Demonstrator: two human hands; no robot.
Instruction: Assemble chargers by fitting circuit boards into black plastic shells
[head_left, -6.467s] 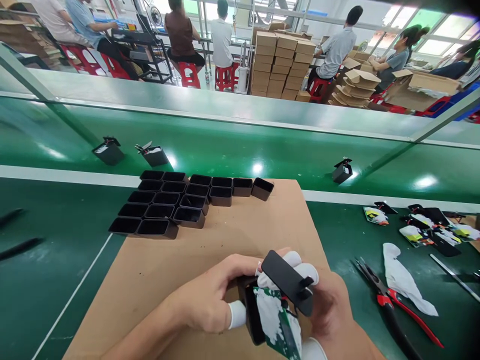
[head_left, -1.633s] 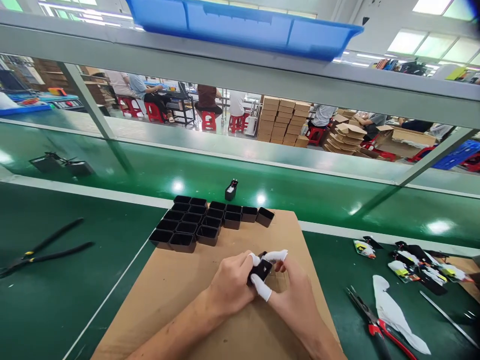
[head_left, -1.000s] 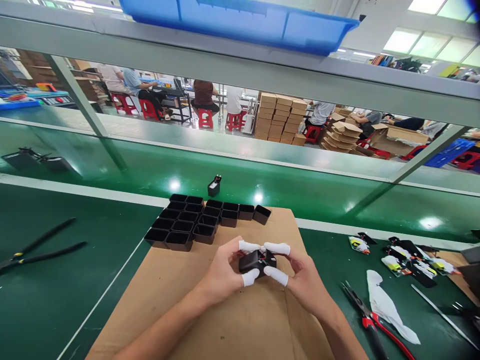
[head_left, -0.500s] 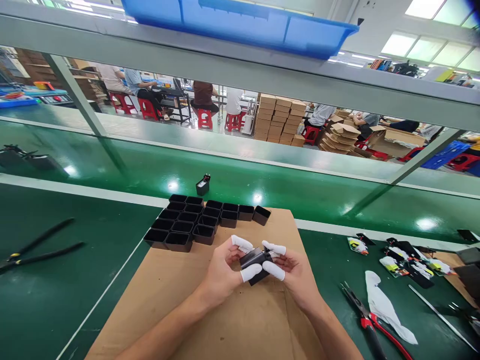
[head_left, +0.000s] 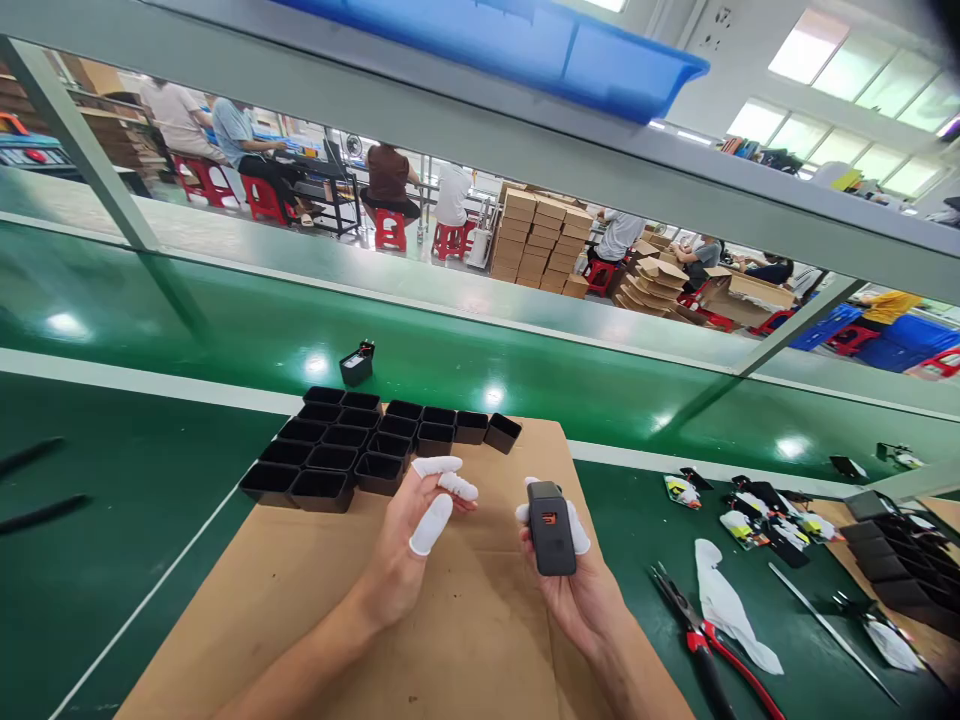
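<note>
My right hand (head_left: pixel 576 598) grips a small black plastic case (head_left: pixel 553 550) upright above the cardboard. A small cut-out with orange-coloured parts shows on the case's near face. White finger cots cover fingertips of both hands. To the left, my left hand (head_left: pixel 405 540) is held apart from the case, its fingers and thumb spread and nothing between them. Beyond it, rows of open black plastic boxes (head_left: pixel 322 488) stand on the brown cardboard sheet (head_left: pixel 450 620).
Behind the boxes stands a black case with a plug-like top (head_left: pixel 357 364). On the right lie red-handled pliers (head_left: pixel 701 635), a white cloth-like strip (head_left: pixel 731 605), a thin metal rod (head_left: pixel 829 630) and circuit parts (head_left: pixel 772 520). A shelf beam (head_left: pixel 450 110) crosses overhead; black handles (head_left: pixel 45 512) lie left.
My left hand has let go of the black case and moved left. My right hand has turned the case upright and keeps hold of it. The view has shifted to the right.
</note>
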